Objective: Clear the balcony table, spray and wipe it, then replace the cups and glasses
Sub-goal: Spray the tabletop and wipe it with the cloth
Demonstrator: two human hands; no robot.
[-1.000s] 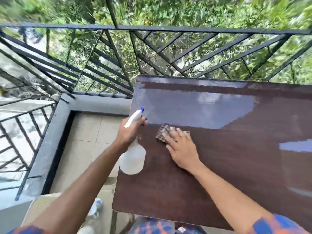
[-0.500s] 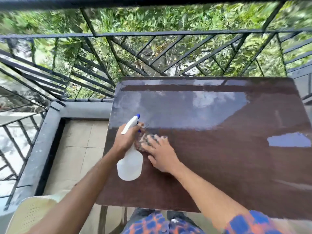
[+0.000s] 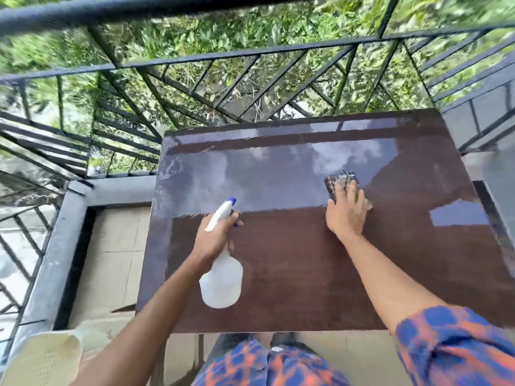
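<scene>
The dark brown balcony table fills the middle of the view, its far half glossy and wet-looking. My left hand grips a white spray bottle with a blue nozzle, held over the table's left part. My right hand presses flat on a dark patterned cloth near the table's right centre; only the cloth's far edge shows past my fingers. No cups or glasses are in view.
A black metal railing runs along the far and left sides, close behind the table. A grey ledge borders the tiled floor on the left. A cream plastic chair sits at the bottom left.
My right hand has slid the cloth from beside the spray bottle rightward across the table. The left hand keeps the bottle. The view has shifted so the whole table shows.
</scene>
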